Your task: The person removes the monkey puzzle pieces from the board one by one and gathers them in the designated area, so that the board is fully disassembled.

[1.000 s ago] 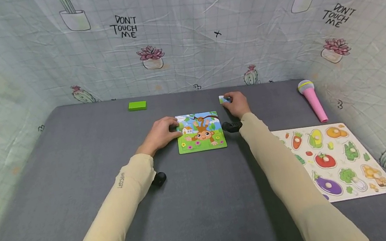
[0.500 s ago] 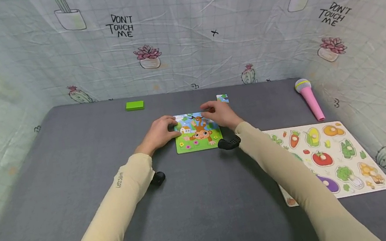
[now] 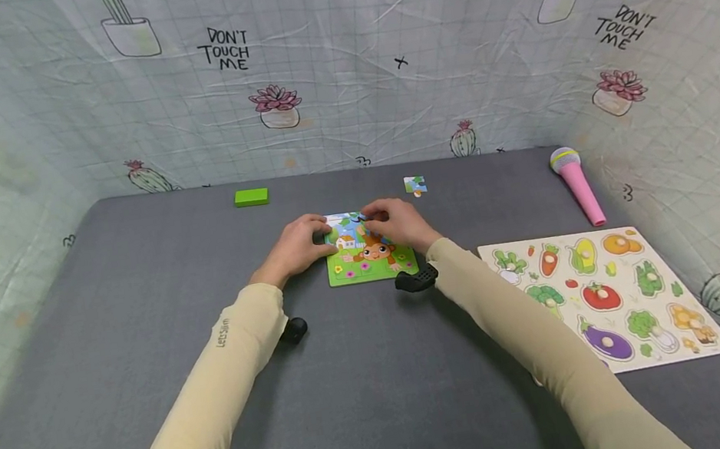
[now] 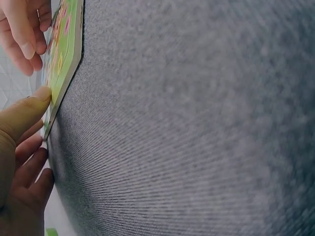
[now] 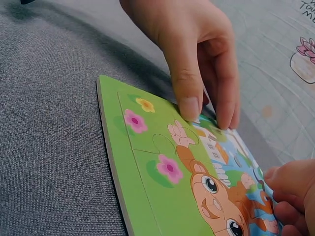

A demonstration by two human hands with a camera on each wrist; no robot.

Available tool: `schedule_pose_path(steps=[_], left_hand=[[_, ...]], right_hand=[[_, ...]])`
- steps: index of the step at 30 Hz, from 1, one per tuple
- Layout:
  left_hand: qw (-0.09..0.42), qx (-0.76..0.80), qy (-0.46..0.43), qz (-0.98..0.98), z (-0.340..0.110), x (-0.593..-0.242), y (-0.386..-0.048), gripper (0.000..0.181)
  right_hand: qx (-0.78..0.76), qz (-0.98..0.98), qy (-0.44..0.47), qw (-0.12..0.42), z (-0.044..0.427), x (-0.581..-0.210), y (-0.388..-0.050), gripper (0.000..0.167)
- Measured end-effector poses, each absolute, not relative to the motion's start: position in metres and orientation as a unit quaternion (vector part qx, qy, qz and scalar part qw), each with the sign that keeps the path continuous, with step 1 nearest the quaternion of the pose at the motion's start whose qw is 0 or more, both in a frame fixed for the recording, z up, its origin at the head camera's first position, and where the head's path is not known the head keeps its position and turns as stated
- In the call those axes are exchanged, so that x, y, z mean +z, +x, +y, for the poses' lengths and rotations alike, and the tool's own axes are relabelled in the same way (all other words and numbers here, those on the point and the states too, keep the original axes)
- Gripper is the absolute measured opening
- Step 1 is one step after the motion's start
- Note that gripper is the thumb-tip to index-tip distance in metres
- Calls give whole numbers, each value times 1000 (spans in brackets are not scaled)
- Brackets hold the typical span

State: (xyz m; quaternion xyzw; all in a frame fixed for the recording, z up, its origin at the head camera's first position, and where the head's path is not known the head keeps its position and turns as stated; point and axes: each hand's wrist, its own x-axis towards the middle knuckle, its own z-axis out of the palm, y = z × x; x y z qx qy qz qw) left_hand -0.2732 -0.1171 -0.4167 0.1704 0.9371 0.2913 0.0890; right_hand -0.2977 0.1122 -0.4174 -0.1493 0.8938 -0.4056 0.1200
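Observation:
A jigsaw puzzle (image 3: 373,265) with a monkey, flowers and a house lies flat on the grey table. My left hand (image 3: 296,245) grips its left side, thumb near the edge and fingers at the far corner, as the right wrist view also shows. Over the puzzle's upper right part is my right hand (image 3: 401,222), its thumb and fingers bent and close to the surface. Nothing shows between them in the left wrist view, where the right hand (image 4: 24,34) hangs beside the picture. A loose puzzle piece (image 3: 414,184) lies behind the puzzle to the right.
A white vegetable peg board (image 3: 634,327) lies at the right, partly under the right sleeve. Behind it rests a pink toy microphone (image 3: 582,191). A green block (image 3: 251,197) stands at the back left. A printed cloth (image 3: 342,103) hangs behind the table.
My right hand has come from the loose piece, which it was touching, left and nearer to over the puzzle. The loose piece stays on the table. My left hand has kept its place.

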Motion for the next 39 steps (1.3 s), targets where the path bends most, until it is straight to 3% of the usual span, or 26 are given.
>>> schedule_pose_path(steps=[12, 29, 39], left_hand=[[82, 304, 167, 935, -117, -422, -275, 44], [81, 315, 167, 931, -118, -422, -275, 43], [82, 312, 166, 932, -117, -422, -275, 43]], right_hand=[[-359, 900, -219, 115, 101, -422, -303, 31], [-360, 901, -171, 170, 94, -415, -306, 28], [-346, 911, -169, 150, 94, -416, -304, 27]])
